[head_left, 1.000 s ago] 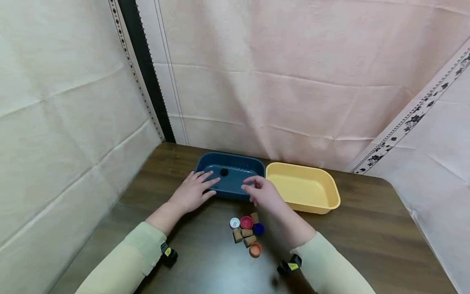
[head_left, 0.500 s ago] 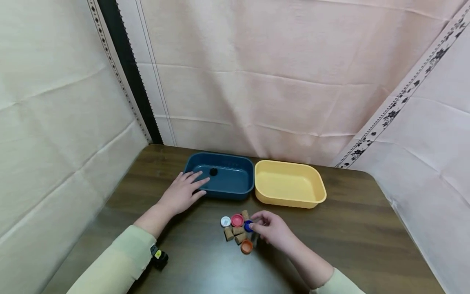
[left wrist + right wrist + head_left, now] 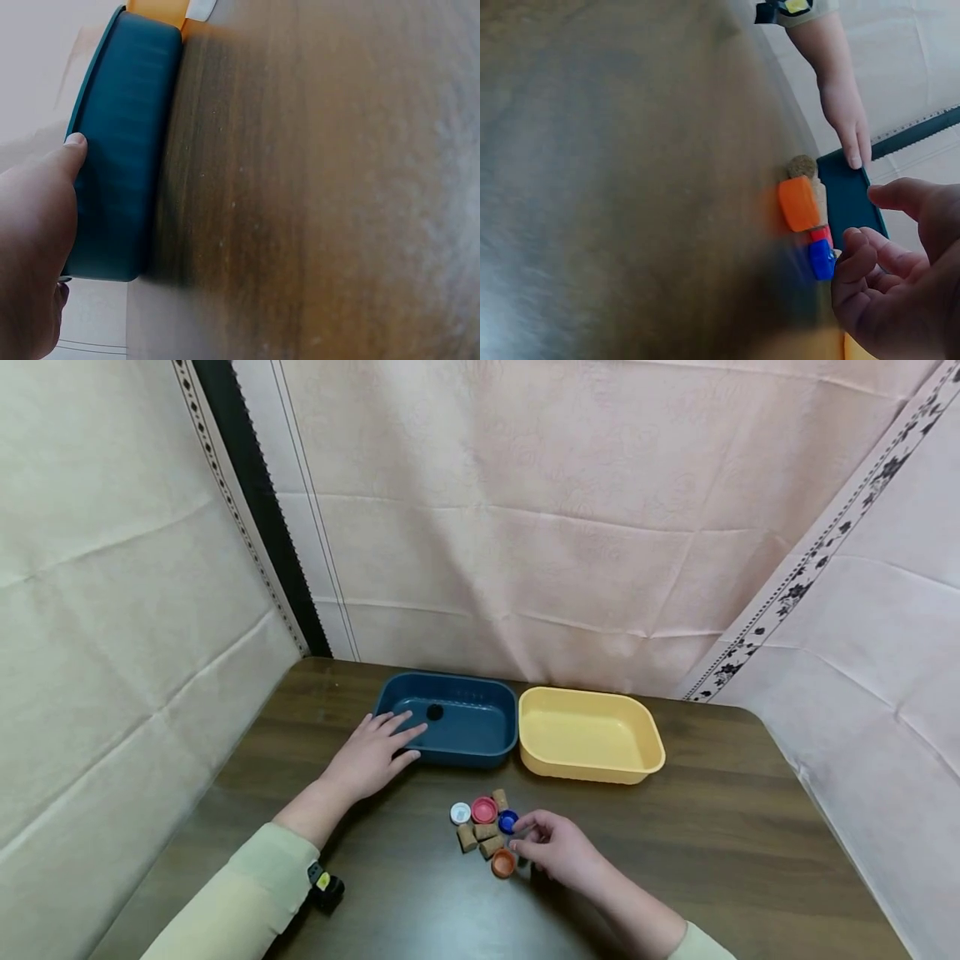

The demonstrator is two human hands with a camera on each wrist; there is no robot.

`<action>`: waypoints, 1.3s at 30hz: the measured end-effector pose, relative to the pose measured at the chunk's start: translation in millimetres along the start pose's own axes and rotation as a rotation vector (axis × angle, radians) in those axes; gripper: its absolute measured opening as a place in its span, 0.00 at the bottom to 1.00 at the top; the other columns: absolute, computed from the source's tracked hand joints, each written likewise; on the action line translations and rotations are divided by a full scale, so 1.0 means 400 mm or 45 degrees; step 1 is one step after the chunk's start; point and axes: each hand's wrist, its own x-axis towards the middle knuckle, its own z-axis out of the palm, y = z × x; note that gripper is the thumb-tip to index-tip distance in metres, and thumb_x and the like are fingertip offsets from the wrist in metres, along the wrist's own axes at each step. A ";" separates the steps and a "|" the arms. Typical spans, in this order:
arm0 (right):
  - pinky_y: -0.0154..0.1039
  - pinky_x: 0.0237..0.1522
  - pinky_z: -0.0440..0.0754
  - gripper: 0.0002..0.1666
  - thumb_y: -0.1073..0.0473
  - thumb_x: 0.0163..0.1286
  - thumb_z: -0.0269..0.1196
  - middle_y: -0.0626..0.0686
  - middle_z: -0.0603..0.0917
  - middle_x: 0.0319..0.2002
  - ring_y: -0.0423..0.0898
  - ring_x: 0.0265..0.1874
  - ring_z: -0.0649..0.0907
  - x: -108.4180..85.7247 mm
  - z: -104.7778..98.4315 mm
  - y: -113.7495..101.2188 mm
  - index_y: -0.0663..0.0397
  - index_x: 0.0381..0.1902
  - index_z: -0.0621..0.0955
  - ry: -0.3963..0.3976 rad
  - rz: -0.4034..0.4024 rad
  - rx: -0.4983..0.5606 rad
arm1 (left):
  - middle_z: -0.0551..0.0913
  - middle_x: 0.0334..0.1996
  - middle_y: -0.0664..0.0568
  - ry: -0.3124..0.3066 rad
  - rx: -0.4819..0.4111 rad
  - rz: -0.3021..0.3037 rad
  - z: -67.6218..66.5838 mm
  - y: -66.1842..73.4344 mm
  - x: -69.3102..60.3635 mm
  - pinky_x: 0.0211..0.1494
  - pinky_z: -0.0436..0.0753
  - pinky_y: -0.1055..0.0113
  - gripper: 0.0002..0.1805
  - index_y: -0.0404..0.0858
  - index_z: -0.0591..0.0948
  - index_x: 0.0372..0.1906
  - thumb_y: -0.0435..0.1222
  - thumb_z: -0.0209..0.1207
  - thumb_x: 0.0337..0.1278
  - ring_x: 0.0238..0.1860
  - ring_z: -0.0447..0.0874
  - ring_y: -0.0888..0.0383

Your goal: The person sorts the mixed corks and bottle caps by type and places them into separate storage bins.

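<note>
My left hand [image 3: 369, 758] rests on the front left rim of the dark blue tray [image 3: 480, 752], fingers spread and straight. In the left wrist view its thumb [image 3: 71, 154] touches the tray's rim. A small black round piece [image 3: 435, 712] lies inside the tray. My right hand [image 3: 558, 847] hovers at the right of a group of bottle caps and corks, thumb and fingers apart with nothing between them. Nearest to it are a blue cap [image 3: 508, 822] and an orange cap [image 3: 503, 863]. A red cap [image 3: 484, 810], a white cap [image 3: 461, 813] and several corks [image 3: 491, 847] lie beside these.
A yellow tray [image 3: 592, 771] stands right beside the blue one at the back of the wooden table [image 3: 720, 827]. Pale cloth walls [image 3: 487, 552] rise behind the table and along both sides.
My right hand has moved from above the blue tray's front edge down toward me, to beside the caps. It was by the blue cap, then slid slightly nearer. The left hand stays on the rim.
</note>
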 end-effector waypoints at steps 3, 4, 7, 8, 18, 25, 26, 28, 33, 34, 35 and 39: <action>0.37 0.21 0.75 0.17 0.52 0.64 0.71 0.48 0.80 0.25 0.43 0.21 0.76 -0.005 0.012 0.008 0.54 0.46 0.82 -0.014 0.002 -0.072 | 0.60 0.76 0.47 -0.003 -0.007 -0.004 -0.001 0.002 -0.002 0.75 0.49 0.39 0.31 0.57 0.65 0.75 0.56 0.51 0.71 0.75 0.55 0.39; 0.36 0.22 0.74 0.17 0.51 0.63 0.71 0.48 0.80 0.25 0.43 0.21 0.76 -0.006 0.017 0.010 0.53 0.45 0.83 -0.016 0.004 -0.094 | 0.59 0.76 0.47 -0.004 -0.005 -0.008 -0.002 0.002 -0.003 0.75 0.49 0.39 0.31 0.57 0.65 0.75 0.57 0.51 0.71 0.75 0.55 0.39; 0.36 0.22 0.71 0.19 0.47 0.61 0.72 0.48 0.79 0.24 0.44 0.22 0.75 -0.010 0.028 0.013 0.50 0.44 0.83 -0.019 0.016 -0.146 | 0.60 0.76 0.48 0.005 -0.007 -0.006 -0.004 0.003 -0.003 0.75 0.48 0.39 0.31 0.57 0.66 0.75 0.57 0.51 0.71 0.75 0.55 0.40; 0.35 0.22 0.71 0.20 0.46 0.61 0.73 0.48 0.79 0.24 0.44 0.22 0.75 -0.011 0.032 0.014 0.50 0.44 0.83 -0.020 0.017 -0.155 | 0.59 0.76 0.48 0.006 -0.006 -0.005 -0.004 0.003 -0.003 0.76 0.48 0.39 0.31 0.57 0.66 0.75 0.57 0.51 0.71 0.75 0.55 0.40; 0.35 0.23 0.71 0.20 0.47 0.60 0.73 0.46 0.78 0.23 0.44 0.23 0.75 -0.017 0.055 0.022 0.51 0.43 0.81 -0.031 -0.015 -0.210 | 0.59 0.77 0.49 -0.011 0.007 -0.003 0.001 -0.001 -0.002 0.76 0.48 0.39 0.31 0.59 0.64 0.75 0.58 0.50 0.71 0.75 0.54 0.41; 0.35 0.22 0.72 0.19 0.48 0.58 0.74 0.46 0.78 0.23 0.43 0.22 0.76 -0.015 0.059 0.022 0.48 0.42 0.80 -0.007 -0.021 -0.272 | 0.59 0.76 0.48 0.013 0.000 0.014 -0.002 -0.001 -0.001 0.75 0.49 0.39 0.30 0.58 0.66 0.75 0.57 0.51 0.71 0.75 0.55 0.41; 0.35 0.22 0.72 0.19 0.48 0.58 0.74 0.45 0.78 0.23 0.43 0.22 0.76 -0.015 0.060 0.023 0.47 0.42 0.80 0.000 -0.026 -0.293 | 0.60 0.76 0.48 0.017 0.000 0.019 -0.002 0.000 -0.001 0.75 0.49 0.39 0.30 0.57 0.66 0.75 0.56 0.51 0.71 0.75 0.55 0.40; 0.35 0.22 0.72 0.19 0.48 0.57 0.74 0.45 0.78 0.24 0.42 0.22 0.75 -0.017 0.062 0.025 0.46 0.42 0.80 0.014 -0.038 -0.332 | 0.59 0.76 0.48 0.008 0.003 0.012 -0.001 0.002 0.000 0.76 0.49 0.39 0.30 0.57 0.65 0.75 0.57 0.50 0.71 0.75 0.55 0.41; 0.36 0.22 0.71 0.20 0.48 0.55 0.76 0.44 0.77 0.23 0.42 0.22 0.75 -0.019 0.067 0.022 0.45 0.41 0.80 0.033 -0.041 -0.377 | 0.58 0.77 0.49 -0.019 -0.005 -0.008 -0.001 0.002 0.001 0.76 0.47 0.40 0.31 0.58 0.64 0.75 0.58 0.49 0.72 0.76 0.53 0.41; 0.36 0.22 0.71 0.20 0.48 0.55 0.76 0.44 0.77 0.23 0.42 0.22 0.75 -0.019 0.068 0.021 0.45 0.41 0.80 0.033 -0.038 -0.376 | 0.58 0.77 0.49 -0.020 -0.008 -0.010 -0.001 0.001 0.001 0.76 0.47 0.40 0.31 0.58 0.64 0.75 0.58 0.49 0.72 0.76 0.53 0.41; 0.36 0.22 0.71 0.19 0.48 0.55 0.76 0.44 0.77 0.23 0.42 0.22 0.75 -0.019 0.068 0.020 0.44 0.41 0.80 0.032 -0.037 -0.373 | 0.58 0.77 0.49 -0.020 -0.009 -0.011 -0.001 0.000 0.001 0.76 0.47 0.39 0.31 0.58 0.64 0.75 0.58 0.49 0.72 0.76 0.53 0.41; 0.36 0.21 0.71 0.19 0.49 0.56 0.75 0.45 0.77 0.23 0.42 0.22 0.75 -0.018 0.066 0.020 0.45 0.42 0.80 0.020 -0.038 -0.342 | 0.58 0.77 0.49 -0.026 -0.008 -0.014 -0.001 -0.002 0.003 0.76 0.47 0.39 0.31 0.59 0.64 0.75 0.58 0.49 0.72 0.76 0.53 0.41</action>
